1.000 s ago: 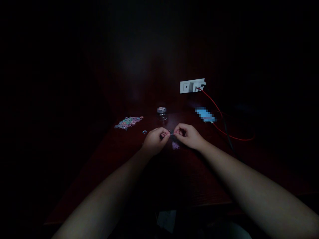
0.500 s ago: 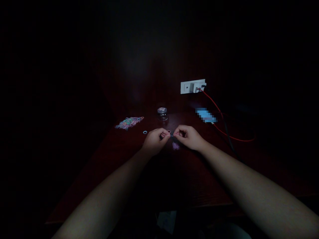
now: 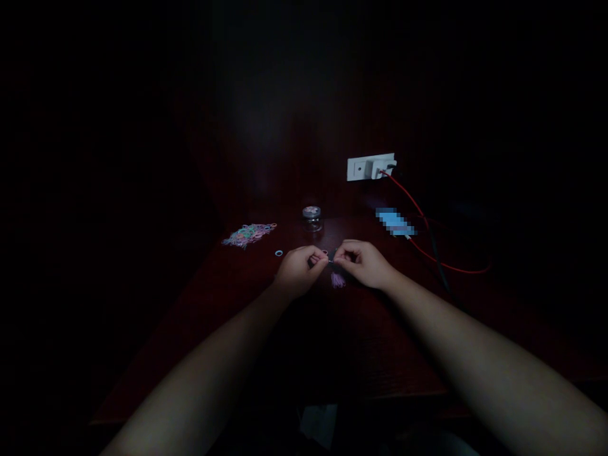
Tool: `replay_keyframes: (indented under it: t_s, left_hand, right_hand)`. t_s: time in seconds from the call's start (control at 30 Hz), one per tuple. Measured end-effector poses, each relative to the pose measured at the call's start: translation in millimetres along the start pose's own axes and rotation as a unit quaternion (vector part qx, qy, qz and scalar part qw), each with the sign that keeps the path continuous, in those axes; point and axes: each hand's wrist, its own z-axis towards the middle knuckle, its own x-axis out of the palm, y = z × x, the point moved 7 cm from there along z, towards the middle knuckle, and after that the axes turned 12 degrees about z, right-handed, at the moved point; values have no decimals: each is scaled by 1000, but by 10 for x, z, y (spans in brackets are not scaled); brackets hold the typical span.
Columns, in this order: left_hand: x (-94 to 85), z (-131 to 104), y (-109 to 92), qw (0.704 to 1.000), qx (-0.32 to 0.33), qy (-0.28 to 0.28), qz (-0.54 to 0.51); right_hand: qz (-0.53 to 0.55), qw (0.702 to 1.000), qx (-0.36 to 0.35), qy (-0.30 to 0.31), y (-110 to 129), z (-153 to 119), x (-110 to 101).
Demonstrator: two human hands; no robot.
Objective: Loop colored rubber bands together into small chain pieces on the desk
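Note:
My left hand and my right hand meet over the table, each in a fingertip pinch. Between the fingertips a thin, pale rubber band shows, mostly covered by the fingers. Just below it is a small bunch of purple rubber bands; whether it lies on the table or hangs from the fingers I cannot tell. Behind the fingertips a pinkish band is partly visible. A single light blue band lies left of my left hand.
A pile of mixed-colour rubber bands lies at the back left of the dark red table. A clear lidded jar stands behind my hands. At the right are a blurred-out phone, a red cable and a wall socket.
The whole view has shifted slightly, so things sit a little further right and lower. Both hands keep their pinch, and less of the band shows between the fingertips.

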Motion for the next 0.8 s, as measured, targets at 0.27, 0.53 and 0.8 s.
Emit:
replay_keyframes:
  t_s: [0.27, 0.53, 0.8]
  left_hand:
    - [67, -24, 27, 1000, 6, 9, -8]
    - [75, -25, 21, 1000, 7, 10, -24]
    - [75, -23, 20, 1000, 5, 15, -18]
  right_hand:
    - [-5, 1000, 9, -8, -45, 4, 2]
    - [-17, 1000, 3, 2, -30, -3, 8]
    - [-19, 1000, -4, 3, -20, 8, -15]
